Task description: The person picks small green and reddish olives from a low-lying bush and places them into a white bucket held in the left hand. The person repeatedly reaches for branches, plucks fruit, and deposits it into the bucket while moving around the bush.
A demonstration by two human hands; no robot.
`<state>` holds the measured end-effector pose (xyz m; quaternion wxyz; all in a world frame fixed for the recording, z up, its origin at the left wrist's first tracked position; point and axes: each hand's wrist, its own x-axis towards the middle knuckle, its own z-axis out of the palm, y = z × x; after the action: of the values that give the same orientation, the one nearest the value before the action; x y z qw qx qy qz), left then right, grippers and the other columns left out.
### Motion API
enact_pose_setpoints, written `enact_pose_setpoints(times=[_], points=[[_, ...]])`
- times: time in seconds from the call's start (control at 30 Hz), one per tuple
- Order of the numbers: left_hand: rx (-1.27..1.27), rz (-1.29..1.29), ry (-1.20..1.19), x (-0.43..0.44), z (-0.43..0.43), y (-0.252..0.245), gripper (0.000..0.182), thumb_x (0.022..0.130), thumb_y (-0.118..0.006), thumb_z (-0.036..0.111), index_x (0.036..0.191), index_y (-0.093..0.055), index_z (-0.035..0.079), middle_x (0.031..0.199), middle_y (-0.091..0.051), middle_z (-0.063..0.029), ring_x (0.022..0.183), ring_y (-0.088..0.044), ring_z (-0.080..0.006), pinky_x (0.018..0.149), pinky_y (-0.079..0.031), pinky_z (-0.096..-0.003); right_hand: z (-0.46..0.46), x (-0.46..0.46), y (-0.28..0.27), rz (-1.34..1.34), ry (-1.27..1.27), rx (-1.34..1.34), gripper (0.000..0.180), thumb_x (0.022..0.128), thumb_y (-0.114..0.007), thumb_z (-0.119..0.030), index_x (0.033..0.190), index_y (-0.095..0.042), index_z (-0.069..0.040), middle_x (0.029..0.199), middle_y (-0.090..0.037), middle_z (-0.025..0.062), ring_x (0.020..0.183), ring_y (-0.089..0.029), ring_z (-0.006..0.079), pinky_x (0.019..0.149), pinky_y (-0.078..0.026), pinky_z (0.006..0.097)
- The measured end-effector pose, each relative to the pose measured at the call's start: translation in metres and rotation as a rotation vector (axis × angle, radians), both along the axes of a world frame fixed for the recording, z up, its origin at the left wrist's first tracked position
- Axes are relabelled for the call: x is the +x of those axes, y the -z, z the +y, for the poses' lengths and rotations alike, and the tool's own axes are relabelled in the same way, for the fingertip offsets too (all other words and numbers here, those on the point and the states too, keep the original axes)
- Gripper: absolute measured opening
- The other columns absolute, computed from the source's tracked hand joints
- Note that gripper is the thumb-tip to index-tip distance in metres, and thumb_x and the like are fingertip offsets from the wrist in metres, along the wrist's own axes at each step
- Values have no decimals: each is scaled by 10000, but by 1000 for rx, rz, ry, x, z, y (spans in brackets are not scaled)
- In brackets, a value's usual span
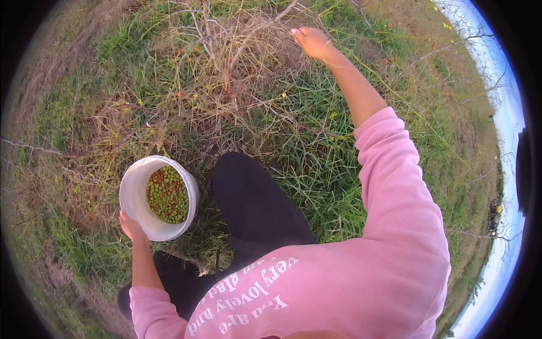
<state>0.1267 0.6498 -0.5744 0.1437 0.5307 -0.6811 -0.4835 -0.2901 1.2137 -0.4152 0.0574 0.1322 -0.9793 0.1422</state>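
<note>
My left hand (132, 226) grips the near left rim of a white plastic bucket (134, 193), which stands tilted towards me on the grass beside my knee. Small round fruits (167, 195), mostly green with some orange-red ones, lie in the bottom of the bucket. My right hand (312, 41) is stretched out far ahead, among thin bare branches of a shrub. Its fingers are bent together near a pale branch (271, 21); whether they hold anything is too small to tell. A thin green stem crosses the right wrist.
The shrub's woody stems (209, 40) rise ahead from dry grass. A thin twig (281, 113) with a small yellow fruit (283, 95) near it reaches across the green grass. Small red fruits (230, 91) lie below the shrub. More bare branches (449, 46) spread at the right, and one (34, 147) at the left.
</note>
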Motion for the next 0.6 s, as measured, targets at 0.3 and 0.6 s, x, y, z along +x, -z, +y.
enact_pose_setpoints(times=[0.3, 0.6], points=[[19, 14, -2, 0, 4, -5, 543, 986, -364, 408, 1339, -439, 1, 1317, -486, -178, 1157, -513, -297, 976, -414, -394, 11, 33, -6, -63, 42, -509, 457, 969, -417, -437, 839, -580, -31, 672, -547, 64, 597, -491, 204, 551, -399, 324], [9, -25, -20, 1, -1, -1, 541, 979, -375, 403, 1331, -449, -1, 1318, -491, -176, 1153, -517, -291, 969, -418, -391, 17, 120, -18, -823, 99, -1677, 283, 982, -460, -273, 910, -561, -18, 807, -513, 26, 518, -354, 52, 406, -296, 178]])
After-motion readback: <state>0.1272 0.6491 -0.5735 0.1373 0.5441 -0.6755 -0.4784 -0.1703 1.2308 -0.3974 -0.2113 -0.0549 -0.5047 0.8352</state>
